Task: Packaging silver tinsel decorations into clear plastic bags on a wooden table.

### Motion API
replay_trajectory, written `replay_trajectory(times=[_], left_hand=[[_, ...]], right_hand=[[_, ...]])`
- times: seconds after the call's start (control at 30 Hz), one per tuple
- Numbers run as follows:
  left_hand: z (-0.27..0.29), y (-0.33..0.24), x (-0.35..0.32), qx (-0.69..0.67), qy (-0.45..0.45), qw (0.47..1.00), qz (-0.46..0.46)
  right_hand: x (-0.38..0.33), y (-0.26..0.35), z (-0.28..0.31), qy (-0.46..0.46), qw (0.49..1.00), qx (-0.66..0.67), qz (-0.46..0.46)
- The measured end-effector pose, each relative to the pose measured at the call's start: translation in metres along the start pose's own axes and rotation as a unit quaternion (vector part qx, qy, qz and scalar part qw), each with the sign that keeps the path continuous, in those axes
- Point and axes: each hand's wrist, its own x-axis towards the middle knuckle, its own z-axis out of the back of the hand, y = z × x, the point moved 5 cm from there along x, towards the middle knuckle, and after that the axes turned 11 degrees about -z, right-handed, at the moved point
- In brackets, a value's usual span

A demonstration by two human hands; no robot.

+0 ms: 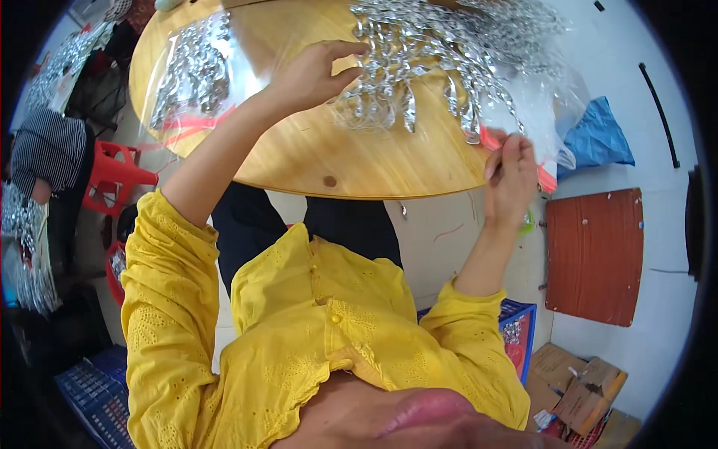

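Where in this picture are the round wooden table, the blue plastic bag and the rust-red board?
Round wooden table [314, 153], head view, bare top.
Blue plastic bag [596, 138], head view, middle.
Rust-red board [594, 254], head view, centre.

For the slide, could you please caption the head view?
Left hand and right hand handle shiny metal pieces over a round wooden table.

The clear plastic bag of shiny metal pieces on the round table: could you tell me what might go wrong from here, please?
1. The clear bag overhangs the round wooden table; held only at its red-edged mouth by the right hand, it could slip off.
2. The left hand pinches the metal pieces; loose ones could spill.
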Motion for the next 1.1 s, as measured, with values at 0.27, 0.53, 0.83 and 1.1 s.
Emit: replay_trajectory(times=[0.27,0.53,0.83,1.1], left_hand=[[-0.056,-0.021,0.063,-0.048,0.073,0.996,-0.002],[-0.113,-0.036,0.084,0.056,0.171,0.979,-0.098],[-0.143,-0.054,0.071,0.333,0.255,0.862,-0.285],[-0.078,-0.078,0.036,0.23,0.014,0.848,-0.477]], right_hand=[[-0.054,-0.056,0.056,-0.116,0.978,0.157,-0.073],[-0.07,-0.053,0.083,-0.123,0.98,0.136,-0.081],[-0.079,-0.039,0.079,-0.097,0.987,0.113,-0.055],[-0.082,-0.046,0.074,-0.099,0.99,0.086,-0.061]])
